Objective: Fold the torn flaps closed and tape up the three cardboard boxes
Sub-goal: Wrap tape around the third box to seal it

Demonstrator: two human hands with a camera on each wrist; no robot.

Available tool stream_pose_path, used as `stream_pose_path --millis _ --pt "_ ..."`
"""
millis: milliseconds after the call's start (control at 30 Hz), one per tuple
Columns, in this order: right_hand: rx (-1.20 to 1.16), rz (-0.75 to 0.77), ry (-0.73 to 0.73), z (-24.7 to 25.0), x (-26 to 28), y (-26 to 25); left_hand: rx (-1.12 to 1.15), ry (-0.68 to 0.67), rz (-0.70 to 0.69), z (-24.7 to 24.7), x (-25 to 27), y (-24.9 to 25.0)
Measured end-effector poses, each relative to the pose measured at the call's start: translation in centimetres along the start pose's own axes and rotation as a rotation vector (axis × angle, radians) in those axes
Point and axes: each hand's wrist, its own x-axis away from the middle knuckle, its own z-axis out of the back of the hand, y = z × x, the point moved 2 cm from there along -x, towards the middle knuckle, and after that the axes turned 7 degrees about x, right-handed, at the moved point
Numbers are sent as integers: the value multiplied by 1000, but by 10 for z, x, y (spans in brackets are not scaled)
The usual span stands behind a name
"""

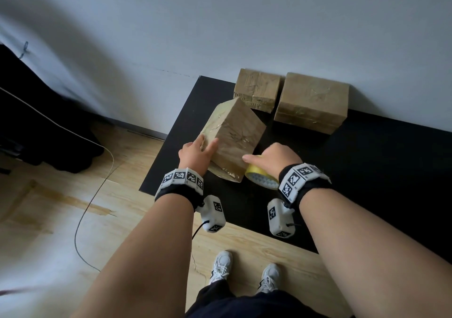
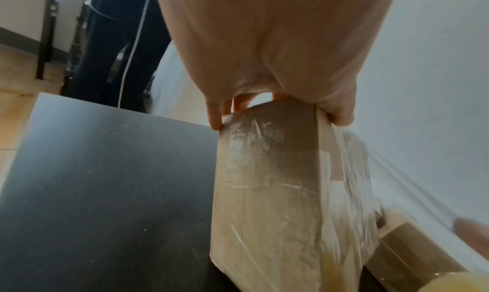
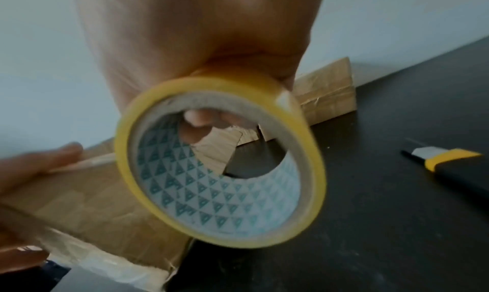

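Three taped brown cardboard boxes sit on a black surface (image 1: 367, 161). The near box (image 1: 234, 134) stands tilted on an edge. My left hand (image 1: 208, 144) grips its upper left edge, thumb on one face and fingers (image 2: 214, 114) on the other. My right hand (image 1: 269, 156) holds a yellow tape roll (image 1: 261, 177) against the box's lower right corner, with fingers (image 3: 195, 125) through the core of the roll (image 3: 219, 164). Clear tape film wrinkles over the box (image 2: 264, 192). The other two boxes (image 1: 256, 90) (image 1: 310, 100) stand against the wall.
A yellow and black utility knife (image 3: 449, 162) lies on the black surface to the right of the roll. A white wall (image 1: 244, 24) rises just behind the boxes. A cable (image 1: 85, 207) runs over the wooden floor at left, and dark equipment (image 1: 36, 122) stands far left.
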Motion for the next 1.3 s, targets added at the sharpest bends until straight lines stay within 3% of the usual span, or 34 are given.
stream_pose_path --millis 233,433,633,867,1100,1300 --pt "-318 90 -69 -2 -6 14 93 -18 3 6 -5 -3" --pt "-51 25 40 -2 -16 28 125 -39 -30 4 -9 -5" --pt "11 11 48 -9 -32 20 195 -42 -6 4 -15 -13" --pt "-5 -6 29 -18 -46 15 258 -63 78 -4 -19 -17" --pt "-56 44 -36 -20 -56 -4 110 63 77 -3 -28 -21" --pt "-151 11 -21 -19 -53 12 111 -17 65 -22 -17 -18"
